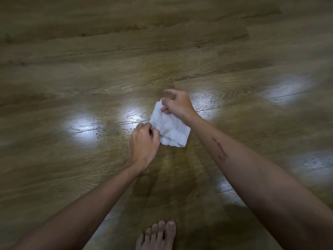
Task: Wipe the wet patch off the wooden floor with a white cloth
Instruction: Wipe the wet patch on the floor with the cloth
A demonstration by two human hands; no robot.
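A crumpled white cloth (170, 129) is held between both hands just above or on the wooden floor (162, 51). My left hand (144, 141) pinches its near left edge. My right hand (177, 103) pinches its far top corner, with the other fingers spread. Water droplets and streaks of the wet patch (108, 127) glisten on the boards to the left of the cloth, and more wetness (205, 101) shows to the right of my right hand.
My bare foot (158, 235) stands on the floor at the bottom middle. Bright light reflections lie on the boards at left, centre and right. Bare wooden floor stretches all around.
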